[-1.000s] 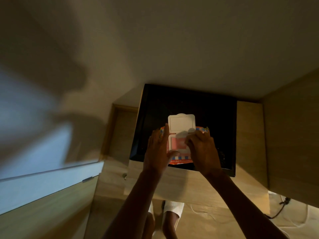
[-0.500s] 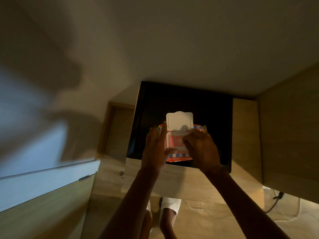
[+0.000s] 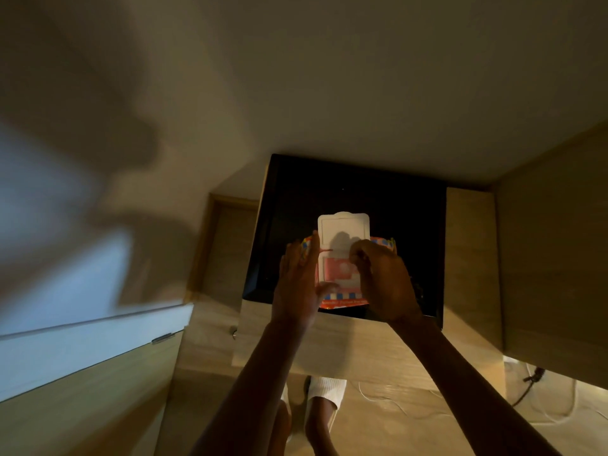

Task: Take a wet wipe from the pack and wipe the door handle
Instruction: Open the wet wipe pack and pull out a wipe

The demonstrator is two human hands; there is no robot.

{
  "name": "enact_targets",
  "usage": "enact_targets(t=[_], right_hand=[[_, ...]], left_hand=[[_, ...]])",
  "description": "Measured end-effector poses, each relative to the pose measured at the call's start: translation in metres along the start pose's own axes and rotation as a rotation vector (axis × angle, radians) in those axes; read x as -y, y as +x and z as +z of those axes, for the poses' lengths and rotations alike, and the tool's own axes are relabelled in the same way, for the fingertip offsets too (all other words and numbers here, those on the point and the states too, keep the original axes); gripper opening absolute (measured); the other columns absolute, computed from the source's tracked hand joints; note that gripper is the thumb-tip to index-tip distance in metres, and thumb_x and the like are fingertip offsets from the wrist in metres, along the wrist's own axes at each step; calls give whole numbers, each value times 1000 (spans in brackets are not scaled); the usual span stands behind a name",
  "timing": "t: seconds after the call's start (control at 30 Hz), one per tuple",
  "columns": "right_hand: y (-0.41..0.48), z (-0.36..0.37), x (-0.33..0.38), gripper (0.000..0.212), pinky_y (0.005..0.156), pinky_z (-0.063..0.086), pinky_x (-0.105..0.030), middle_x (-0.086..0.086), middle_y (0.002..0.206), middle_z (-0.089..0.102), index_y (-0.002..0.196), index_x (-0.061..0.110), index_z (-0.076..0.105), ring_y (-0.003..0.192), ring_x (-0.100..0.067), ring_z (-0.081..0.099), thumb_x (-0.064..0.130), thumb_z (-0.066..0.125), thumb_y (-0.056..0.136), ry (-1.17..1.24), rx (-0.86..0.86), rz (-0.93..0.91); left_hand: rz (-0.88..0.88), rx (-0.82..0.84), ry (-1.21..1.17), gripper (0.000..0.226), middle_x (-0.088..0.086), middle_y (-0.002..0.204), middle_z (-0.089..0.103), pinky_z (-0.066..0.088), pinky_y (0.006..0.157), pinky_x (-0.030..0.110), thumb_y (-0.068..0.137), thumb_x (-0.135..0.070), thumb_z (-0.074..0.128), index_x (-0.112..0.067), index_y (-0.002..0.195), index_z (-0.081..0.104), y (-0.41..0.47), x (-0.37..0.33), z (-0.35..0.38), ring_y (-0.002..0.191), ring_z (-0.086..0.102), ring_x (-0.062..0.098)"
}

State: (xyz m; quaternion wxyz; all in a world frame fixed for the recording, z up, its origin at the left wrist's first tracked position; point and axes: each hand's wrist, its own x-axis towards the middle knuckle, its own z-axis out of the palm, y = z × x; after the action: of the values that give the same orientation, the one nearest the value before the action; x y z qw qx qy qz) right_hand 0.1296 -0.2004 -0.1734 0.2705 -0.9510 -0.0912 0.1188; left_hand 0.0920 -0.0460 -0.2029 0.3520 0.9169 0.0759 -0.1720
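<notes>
The pack of wet wipes (image 3: 342,292) lies on the black tabletop (image 3: 411,218), close to its near edge, with the white lid (image 3: 343,227) flipped up; the left hand (image 3: 301,284) rests flat against the pack's left side, fingers straight; the right hand (image 3: 383,281) curls its fingertips at the opening, whether it pinches a wipe I cannot tell.

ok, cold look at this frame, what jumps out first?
The wipe pack, red with its white lid flipped open, bright against the black surface at centre. Both hands are on it: left hand bracing the side, right hand pinching at the opening. A large blurred shadow covers the left wall.
</notes>
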Motion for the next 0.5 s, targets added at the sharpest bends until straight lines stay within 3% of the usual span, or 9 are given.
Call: enact_targets(t=[0.1,0.2,0.3,0.5], right_hand=[[-10,0,-10,16,80,47,-25,-9,115,63,104,13,62,101,-23,61,22,61,91,-11,-28,52],[-20,5,-10,24,89,52,-37,-11,124,59,109,15,62,110,-27,58,23,66,87,-43,34,64],[-22,13,-10,25,91,50,-44,-14,120,60,108,13,66,110,-33,57,22,68,85,-98,29,-12],[-13,19,-3,15,92,50,-44,-9,114,60,98,15,66,105,-26,57,27,63,90,-135,20,18]], left_hand=[[6,-7,-12,99,5,160,8,21,116,53,79,-52,63,-27,152,1,1,-1,-1,147,-2,26],[9,-2,-31,97,6,160,8,21,116,53,80,-52,62,-24,151,3,1,-2,-3,147,-1,27],[8,-12,-44,95,7,159,10,24,114,54,80,-55,61,-24,152,6,0,-2,-4,147,1,28],[-9,-11,-23,97,8,159,12,28,112,56,78,-59,59,-24,152,7,3,2,-1,147,3,29]])
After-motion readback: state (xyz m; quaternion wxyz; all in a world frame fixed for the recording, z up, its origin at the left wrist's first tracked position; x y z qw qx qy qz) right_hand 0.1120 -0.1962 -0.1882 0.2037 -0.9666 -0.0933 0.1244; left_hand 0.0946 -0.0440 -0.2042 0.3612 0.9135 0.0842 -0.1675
